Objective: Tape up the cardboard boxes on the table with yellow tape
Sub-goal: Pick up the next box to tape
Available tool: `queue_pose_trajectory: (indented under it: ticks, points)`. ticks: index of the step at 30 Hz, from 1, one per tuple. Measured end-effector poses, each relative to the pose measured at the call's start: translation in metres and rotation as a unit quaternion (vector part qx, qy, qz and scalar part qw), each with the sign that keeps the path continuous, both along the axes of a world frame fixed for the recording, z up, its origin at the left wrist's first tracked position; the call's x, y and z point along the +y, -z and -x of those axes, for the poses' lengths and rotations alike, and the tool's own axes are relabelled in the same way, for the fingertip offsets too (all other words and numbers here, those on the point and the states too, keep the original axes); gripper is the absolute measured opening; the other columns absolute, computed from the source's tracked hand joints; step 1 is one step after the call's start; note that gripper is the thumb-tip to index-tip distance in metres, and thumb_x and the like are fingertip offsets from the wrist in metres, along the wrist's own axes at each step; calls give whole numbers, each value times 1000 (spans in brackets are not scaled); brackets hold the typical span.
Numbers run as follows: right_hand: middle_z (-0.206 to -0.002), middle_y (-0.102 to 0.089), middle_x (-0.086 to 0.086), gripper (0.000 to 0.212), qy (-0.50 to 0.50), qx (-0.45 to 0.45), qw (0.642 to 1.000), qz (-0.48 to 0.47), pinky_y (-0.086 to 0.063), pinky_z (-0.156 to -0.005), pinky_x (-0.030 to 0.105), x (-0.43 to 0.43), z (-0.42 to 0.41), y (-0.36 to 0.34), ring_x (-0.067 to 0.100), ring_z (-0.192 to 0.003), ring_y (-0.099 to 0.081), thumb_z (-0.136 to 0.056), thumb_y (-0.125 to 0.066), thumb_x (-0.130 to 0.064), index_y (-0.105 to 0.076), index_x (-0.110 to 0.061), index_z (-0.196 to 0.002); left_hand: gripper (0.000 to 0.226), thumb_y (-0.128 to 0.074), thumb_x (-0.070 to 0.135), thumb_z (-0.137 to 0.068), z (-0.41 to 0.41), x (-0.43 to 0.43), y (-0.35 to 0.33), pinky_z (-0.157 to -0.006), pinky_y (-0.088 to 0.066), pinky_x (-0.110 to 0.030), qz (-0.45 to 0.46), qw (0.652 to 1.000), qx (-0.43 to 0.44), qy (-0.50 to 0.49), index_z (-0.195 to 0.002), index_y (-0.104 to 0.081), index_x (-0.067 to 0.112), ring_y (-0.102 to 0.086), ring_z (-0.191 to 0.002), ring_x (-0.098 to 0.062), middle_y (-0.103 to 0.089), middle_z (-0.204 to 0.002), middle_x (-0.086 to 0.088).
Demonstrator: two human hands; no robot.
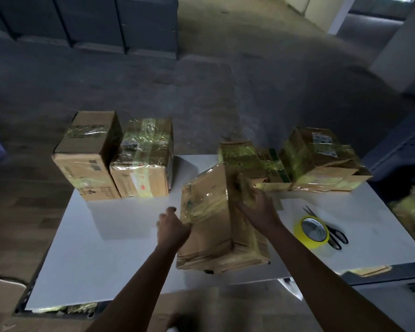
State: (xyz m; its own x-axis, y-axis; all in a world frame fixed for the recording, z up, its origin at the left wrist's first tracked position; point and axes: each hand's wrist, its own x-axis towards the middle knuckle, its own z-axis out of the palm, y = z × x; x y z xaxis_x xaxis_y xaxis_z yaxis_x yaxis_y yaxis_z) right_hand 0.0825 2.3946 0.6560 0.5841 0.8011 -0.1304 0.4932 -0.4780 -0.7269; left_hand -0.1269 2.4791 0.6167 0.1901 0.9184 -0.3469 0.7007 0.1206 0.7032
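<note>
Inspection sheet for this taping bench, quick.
Surface: white table, dimly lit.
Job's things: centre box, taped in part; left boxes; right boxes; yellow tape roll touching scissors, right.
Clutter: cardboard scrap at right front edge.
Hands: left hand grips centre box's left side; right hand on its top edge, blurred, grip unclear.
Cables: nothing seen.
Surroundings: concrete floor, dark racks behind.

Person's arms and grips, seen from above. Left grip (171, 227) and right grip (256, 207): bare hands; the right grip's fingers (246, 189) are blurred. Left forearm (134, 283) and right forearm (321, 271): bare along their whole visible length, slender, widening toward the elbows at the lower frame edge, dimly lit
</note>
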Motion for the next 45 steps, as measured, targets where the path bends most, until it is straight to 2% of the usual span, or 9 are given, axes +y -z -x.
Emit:
queue_pose_trajectory:
  ticks: [4,9,14,20,31,35,41,43,45]
  points:
    - [-130,-56,-3,83,-25,167,985,38,-48,-92,35,-1,9,4,18,-114,-56,-74,-74,-55,-38,-23,-142,41,-56,37,-94,-9,3,-21,-84,-56,-39,27,996,-80,6,-123,-51,9,-61,-99,-24,-60,-122,-12]
    - [-114,-62,2,57,-12,108,994,29,-44,-81,29,0,9,8,18,-101,-57,-83,-72,-36,-48,-17,-131,74,-38,75,-84,0,10,-40,-73,-59,-36,129,983,-119,52,-117,-57,12,-63,-90,-21,-63,-112,-7]
    - [-102,-60,-7,51,-25,53,998,14,-39,-78,27,7,18,8,13,-96,-55,-81,-73,-33,-54,-20,-126,34,-71,49,-80,3,6,-36,-69,-56,-26,160,965,-181,103,-95,-63,19,-67,-84,-13,-69,-94,0]
    - [-105,-61,-5,42,-45,53,997,19,-42,-79,27,10,26,7,13,-95,-55,-88,-66,-32,-57,-15,-126,15,-66,21,-87,14,5,-25,-60,-52,-23,230,940,-247,45,-96,-63,10,-69,-76,-16,-70,-89,-8]
    - [-75,-62,18,38,-26,105,993,41,-36,-63,31,8,30,2,23,-70,-55,-93,-57,-32,-64,4,-82,19,-63,16,-90,16,2,-15,-79,-52,-38,243,928,-281,-4,-103,-63,3,-66,-88,-30,-69,-96,-16]
    - [-56,-49,10,46,-26,65,998,-3,-32,-58,29,4,30,0,20,-59,-47,-98,-49,-32,-53,-10,-58,20,-59,15,-92,25,7,-13,-69,-52,-30,284,901,-329,-1,-101,-63,-2,-65,-76,-24,-68,-88,-15]
    - [-89,-68,5,19,-49,46,996,-58,-44,-71,27,5,23,1,22,-88,-62,-93,-60,-27,-69,-11,-90,39,-52,19,-91,42,-6,3,-81,-57,-42,415,786,-457,-13,-123,-55,-2,-66,-100,-35,-67,-111,-22]
    - [-107,-63,2,33,-58,42,997,-38,-44,-79,27,8,22,5,18,-101,-58,-88,-66,-34,-63,-14,-114,43,-56,19,-88,41,-11,7,-78,-58,-42,406,791,-457,-31,-127,-51,0,-66,-102,-36,-66,-114,-21]
    - [-123,-57,3,63,-37,77,996,22,-42,-85,28,9,18,9,21,-112,-55,-84,-68,-44,-47,-14,-135,47,-61,15,-89,39,-8,4,-75,-58,-41,336,849,-403,-66,-131,-46,1,-66,-100,-35,-64,-114,-20]
